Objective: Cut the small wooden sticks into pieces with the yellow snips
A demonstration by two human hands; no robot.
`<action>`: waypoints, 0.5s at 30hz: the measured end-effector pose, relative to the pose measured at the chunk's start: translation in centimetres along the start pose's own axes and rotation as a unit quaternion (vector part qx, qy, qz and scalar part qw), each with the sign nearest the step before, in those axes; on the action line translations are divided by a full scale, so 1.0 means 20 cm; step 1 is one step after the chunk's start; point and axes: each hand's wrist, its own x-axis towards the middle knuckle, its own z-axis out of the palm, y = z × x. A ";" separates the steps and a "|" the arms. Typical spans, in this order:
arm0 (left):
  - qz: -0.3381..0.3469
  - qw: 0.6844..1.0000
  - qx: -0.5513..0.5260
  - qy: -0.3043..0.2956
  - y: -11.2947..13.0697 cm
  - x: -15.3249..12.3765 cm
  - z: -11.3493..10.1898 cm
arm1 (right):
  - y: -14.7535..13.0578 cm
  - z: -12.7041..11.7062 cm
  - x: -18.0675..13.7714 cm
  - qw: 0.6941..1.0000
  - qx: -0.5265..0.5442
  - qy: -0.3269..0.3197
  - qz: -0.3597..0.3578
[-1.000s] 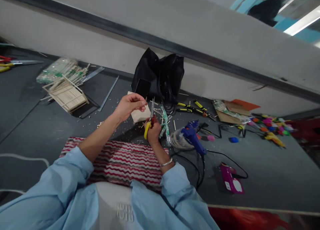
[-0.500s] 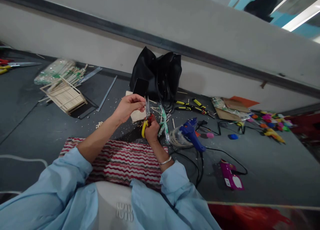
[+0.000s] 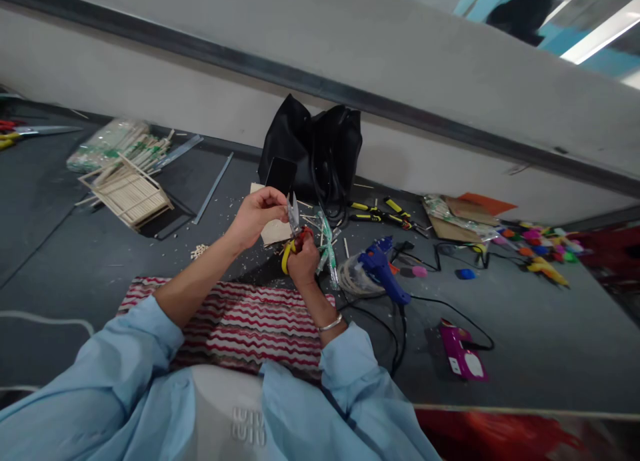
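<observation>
My right hand (image 3: 303,259) grips scissors (image 3: 293,215) by their red and yellow handles, with the blades pointing up and slightly apart. Close to the blade tips, my left hand (image 3: 257,214) is closed in a pinch; whatever sits between its fingertips is too small to make out. Beneath both hands lies a pale sheet (image 3: 274,232), with tiny cut bits scattered around it. A small pile of short stick pieces (image 3: 199,251) rests left of the sheet. Just behind my left hand a black phone (image 3: 281,175) leans against a black bag (image 3: 313,147).
At left, a small stick frame (image 3: 133,197) stands by a bundle of sticks (image 3: 150,146). Right of my hands are a blue glue gun (image 3: 384,271) with its cable, yellow-black pliers (image 3: 373,213) and a purple box (image 3: 463,354). A striped cloth (image 3: 240,321) lies in front.
The scissor blades have spread a little apart from nearly closed. Both hands stay in almost the same place.
</observation>
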 end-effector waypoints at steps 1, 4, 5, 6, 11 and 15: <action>0.006 1.000 -0.002 0.004 0.00 0.00 0.00 | 0.00 0.00 0.00 1.000 -0.003 -0.004 0.002; 0.016 1.000 0.000 0.011 -0.01 0.00 0.00 | -0.01 -0.01 0.00 1.000 -0.007 -0.012 0.007; 0.019 1.000 0.004 0.012 -0.01 0.00 0.00 | -0.01 -0.01 0.00 1.000 -0.007 -0.013 0.008; 0.022 1.000 0.009 0.012 -0.01 -0.01 0.00 | -0.01 -0.01 0.00 1.000 -0.006 -0.013 0.008; 0.040 0.998 0.039 0.013 -0.02 0.00 0.00 | -0.01 -0.01 0.00 1.000 0.006 -0.018 0.002; 0.040 0.998 0.056 0.007 -0.02 0.00 0.00 | -0.02 -0.02 0.00 1.000 0.014 -0.025 -0.002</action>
